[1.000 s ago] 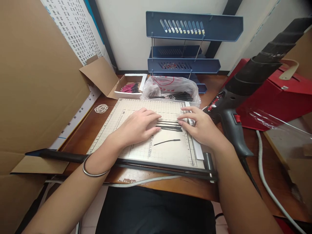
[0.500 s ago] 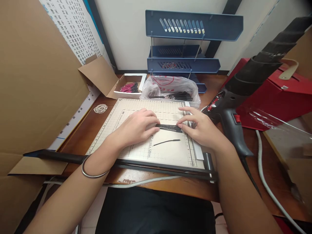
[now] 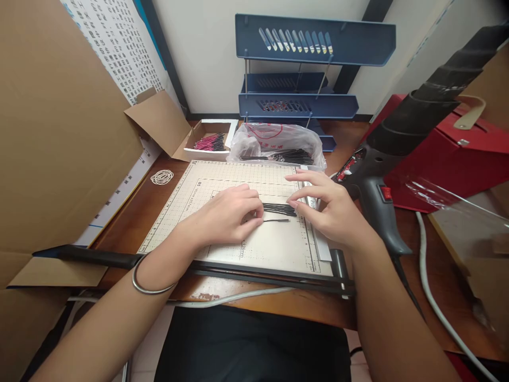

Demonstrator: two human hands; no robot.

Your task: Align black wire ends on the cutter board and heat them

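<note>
A small bunch of thin black sticks (image 3: 279, 209) lies on the gridded board of a paper cutter (image 3: 222, 180). My left hand (image 3: 226, 212) rests palm down on the board with its fingers curled over the left ends of the sticks. One stray stick (image 3: 278, 220) sits just below the bunch, its left end under my left fingers. My right hand (image 3: 330, 207) has its fingers spread, and the fingertips touch the right ends of the bunch beside the white ruler strip (image 3: 318, 233).
A plastic bag of black sticks (image 3: 278, 146) and an open carton of pink-and-black sticks (image 3: 210, 142) sit behind the board. A blue tray rack (image 3: 302, 69) stands at the back, a heat gun (image 3: 382, 159) and red box (image 3: 469, 159) right, cardboard (image 3: 59, 132) left, rubber bands (image 3: 162, 176).
The spread sticks have been pushed together into one tight bunch. My left hand slid down and drew the stray stick up next to the bunch. The right hand shifted slightly upward.
</note>
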